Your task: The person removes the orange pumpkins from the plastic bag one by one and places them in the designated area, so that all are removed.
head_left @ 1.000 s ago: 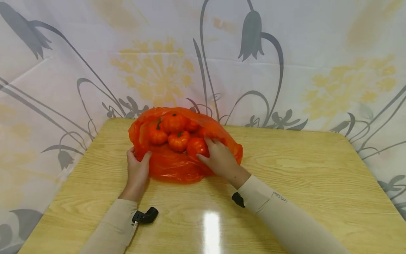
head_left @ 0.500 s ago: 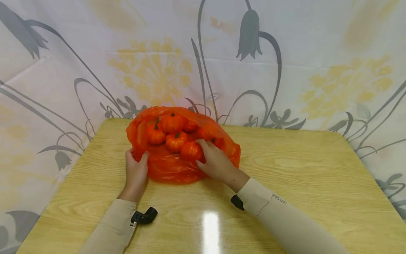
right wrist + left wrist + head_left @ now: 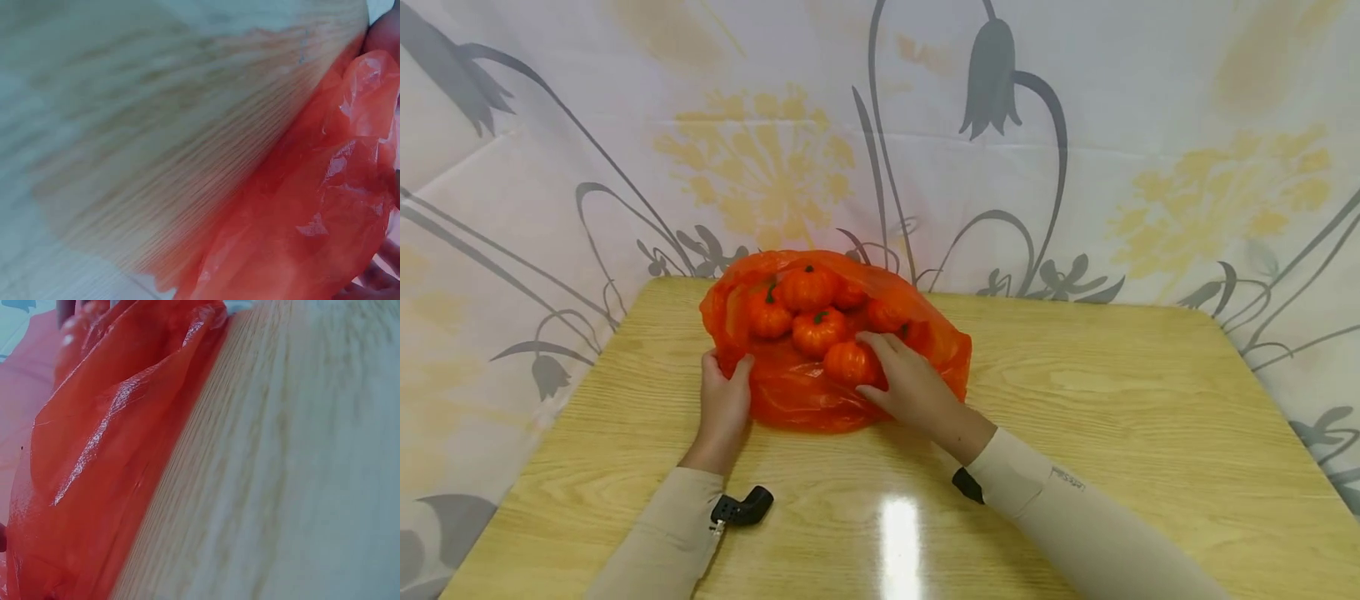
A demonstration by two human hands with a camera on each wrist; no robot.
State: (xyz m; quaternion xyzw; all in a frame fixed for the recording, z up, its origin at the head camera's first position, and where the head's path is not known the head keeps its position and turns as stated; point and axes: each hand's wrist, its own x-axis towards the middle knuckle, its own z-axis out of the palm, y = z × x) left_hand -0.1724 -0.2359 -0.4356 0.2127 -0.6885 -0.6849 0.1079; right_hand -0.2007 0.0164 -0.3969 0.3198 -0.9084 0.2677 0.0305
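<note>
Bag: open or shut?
Open: in the head view, the bag gapes toward the camera, several pumpkins show inside, and the right hand grips one.

My head camera looks forward and down, far enough back to frame the whole orange bag (image 3: 820, 414), much of the desk (image 3: 1112, 400) and the patterned backdrop (image 3: 1120, 208). My left wrist camera (image 3: 741, 507) looks low across the desk from very close, the bag along its left; my right wrist camera (image 3: 967, 486), also close, has the bag at its right. All three views share bag and desk.
</note>
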